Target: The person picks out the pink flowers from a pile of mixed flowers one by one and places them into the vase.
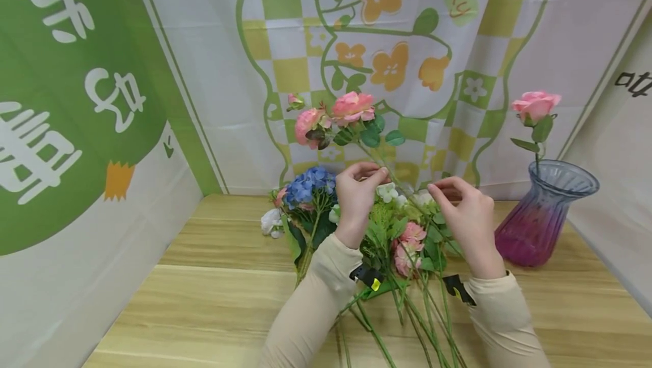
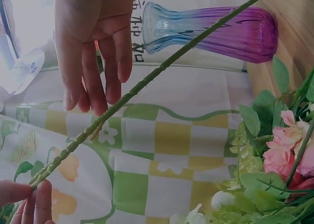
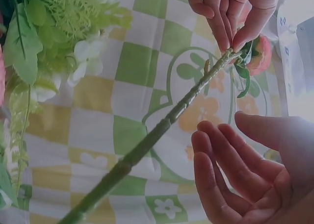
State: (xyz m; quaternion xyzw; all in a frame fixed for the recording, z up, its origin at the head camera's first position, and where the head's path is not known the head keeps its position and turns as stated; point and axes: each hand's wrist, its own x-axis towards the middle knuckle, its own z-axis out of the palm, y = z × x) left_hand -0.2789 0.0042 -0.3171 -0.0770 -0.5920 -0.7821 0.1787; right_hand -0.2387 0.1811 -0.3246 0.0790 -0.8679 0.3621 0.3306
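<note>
My left hand [image 1: 356, 195] pinches the green stem [image 3: 147, 143] of a spray of pink flowers [image 1: 353, 107] between thumb and fingertips. The blooms point up and left, and the long stem slants down to the right. My right hand [image 3: 250, 170] is beside the stem, fingers relaxed and slightly bent, with nothing in it. In the left wrist view, the stem passes just below the right hand's fingertips. Under both hands lies a loose bunch with pink blooms [image 1: 410, 249], white blossoms [image 1: 388, 192] and green leaves, its stems toward the front edge.
At the right stands a glass vase [image 1: 532, 226], clear blue above and purple-pink below, with a single pink rose [image 1: 536, 107] in it. Blue hydrangea [image 1: 311, 187] and a white flower [image 1: 271, 222] lie left on the wooden table [image 1: 204, 294]. A printed curtain [image 1: 209, 73] hangs behind.
</note>
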